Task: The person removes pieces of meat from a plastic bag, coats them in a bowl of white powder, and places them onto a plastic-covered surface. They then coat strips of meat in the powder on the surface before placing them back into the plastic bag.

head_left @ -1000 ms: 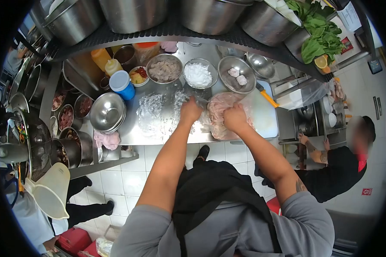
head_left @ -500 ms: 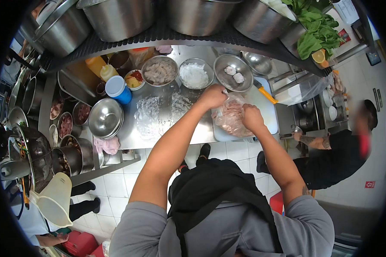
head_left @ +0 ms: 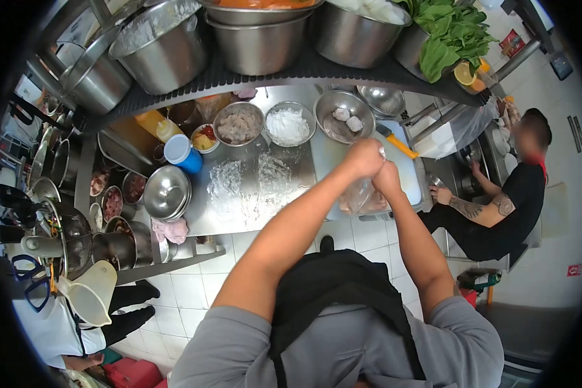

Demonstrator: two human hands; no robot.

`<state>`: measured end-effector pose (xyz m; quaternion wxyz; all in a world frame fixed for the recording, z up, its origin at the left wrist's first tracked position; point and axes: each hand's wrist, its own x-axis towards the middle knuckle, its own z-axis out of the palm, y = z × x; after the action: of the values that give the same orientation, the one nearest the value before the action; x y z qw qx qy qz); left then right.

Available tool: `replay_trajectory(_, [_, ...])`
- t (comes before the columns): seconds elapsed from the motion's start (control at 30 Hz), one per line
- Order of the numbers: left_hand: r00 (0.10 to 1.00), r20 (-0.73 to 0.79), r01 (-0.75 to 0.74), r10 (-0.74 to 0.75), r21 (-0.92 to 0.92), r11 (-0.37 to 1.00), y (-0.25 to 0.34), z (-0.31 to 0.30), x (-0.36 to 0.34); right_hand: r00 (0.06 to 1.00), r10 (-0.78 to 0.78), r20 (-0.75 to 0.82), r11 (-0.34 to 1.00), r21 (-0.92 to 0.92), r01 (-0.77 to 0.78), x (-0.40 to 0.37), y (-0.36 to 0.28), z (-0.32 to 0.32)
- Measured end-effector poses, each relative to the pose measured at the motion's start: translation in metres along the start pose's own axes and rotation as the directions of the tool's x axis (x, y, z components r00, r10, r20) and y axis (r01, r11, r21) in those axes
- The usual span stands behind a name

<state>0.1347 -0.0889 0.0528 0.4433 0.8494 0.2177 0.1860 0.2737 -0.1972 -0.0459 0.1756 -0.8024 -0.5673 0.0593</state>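
My left hand (head_left: 365, 159) is closed around the gathered neck of a clear plastic bag (head_left: 362, 196). Against it, my right hand (head_left: 387, 180) is also closed on the bag's top. Pale pink raw meat shows through the plastic, which hangs over the front edge of a white cutting board (head_left: 404, 180). My forearms hide part of the bag. Just beyond my hands stands a steel bowl (head_left: 330, 128) with two white floured lumps (head_left: 347, 119). To its left are a bowl of white flour (head_left: 288, 125) and a bowl of pale raw pieces (head_left: 238, 124).
A yellow-handled knife (head_left: 398, 141) lies at the board's back. Flour smears (head_left: 246, 184) mark the steel counter. Stacked bowls (head_left: 167, 193) and a blue-sided tub (head_left: 183, 154) stand left. A shelf (head_left: 271, 81) with pots hangs above. A co-worker (head_left: 514, 194) is at right, another (head_left: 58, 330) at left.
My hands have come together at the bag's neck; before, they were apart, with the bag spread between them on the board. The co-worker at right has shifted posture. My view has tilted.
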Motion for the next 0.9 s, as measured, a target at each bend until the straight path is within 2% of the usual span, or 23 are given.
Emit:
replay_trajectory(0.1, [0.991,-0.13,0.006,-0.007,-0.003,1.0,0.001,0.009,-0.014,0.964,0.265,-0.026,0.957,0.125,-0.26,0.005,-0.006,-0.009])
replay_trajectory(0.17, [0.976,-0.216,0.03,-0.029,0.001,1.0,-0.007,0.011,-0.027,0.953,0.28,-0.12,0.947,0.199,-0.253,0.008,0.011,-0.006])
replay_trajectory(0.27, [0.916,-0.379,0.065,-0.13,-0.18,0.982,-0.03,0.007,-0.057,0.945,0.282,-0.168,0.94,0.247,-0.237,0.006,0.042,-0.007])
replay_trajectory(0.33, [0.86,-0.434,0.188,-0.27,-0.223,0.957,-0.065,0.001,-0.084,0.944,0.291,-0.155,0.928,0.285,-0.239,0.0,0.052,-0.012])
replay_trajectory(0.4, [0.801,-0.485,0.326,-0.352,-0.14,0.935,-0.116,0.002,-0.115,0.94,0.24,-0.244,0.95,0.259,-0.176,-0.004,0.067,-0.012])
replay_trajectory(0.47, [0.748,-0.5,0.444,-0.436,-0.111,0.889,-0.133,-0.005,-0.148,0.935,0.217,-0.28,0.954,0.264,-0.142,-0.013,0.085,-0.016])
replay_trajectory(0.53, [0.711,-0.412,0.54,-0.57,-0.201,0.818,-0.141,0.001,-0.166,0.935,0.217,-0.28,0.943,0.307,-0.127,-0.017,0.085,-0.036])
replay_trajectory(0.57, [0.688,-0.358,0.583,-0.631,-0.243,0.775,-0.143,0.007,-0.169,0.949,0.264,-0.171,0.892,0.418,-0.172,-0.021,0.075,-0.055])
replay_trajectory(0.67, [0.851,-0.17,0.436,-0.496,-0.297,0.85,-0.079,0.026,-0.15,0.95,0.242,-0.198,0.903,0.404,-0.146,-0.018,0.054,-0.079])
replay_trajectory(0.73, [0.926,-0.236,0.273,-0.294,-0.118,0.955,-0.083,0.063,-0.131,0.969,0.179,-0.17,0.958,0.256,-0.132,-0.006,0.044,-0.081])
replay_trajectory(0.77, [0.949,-0.258,0.181,-0.18,-0.023,0.983,-0.084,0.076,-0.122,0.97,0.122,-0.211,0.965,0.255,-0.066,0.001,0.037,-0.077])
replay_trajectory(0.8, [0.95,-0.273,0.162,-0.152,0.012,0.987,-0.074,0.079,-0.113,0.966,0.065,-0.252,0.968,0.252,0.001,0.008,0.028,-0.074])
replay_trajectory(0.87, [0.949,-0.301,0.127,-0.097,0.082,0.988,-0.047,0.076,-0.094,0.984,0.04,-0.174,0.976,0.216,-0.001,0.016,0.012,-0.077])
replay_trajectory(0.9, [0.935,-0.3,0.203,-0.19,0.014,0.979,-0.041,0.073,-0.087,0.988,0.052,-0.144,0.98,0.198,-0.023,0.017,0.005,-0.079])
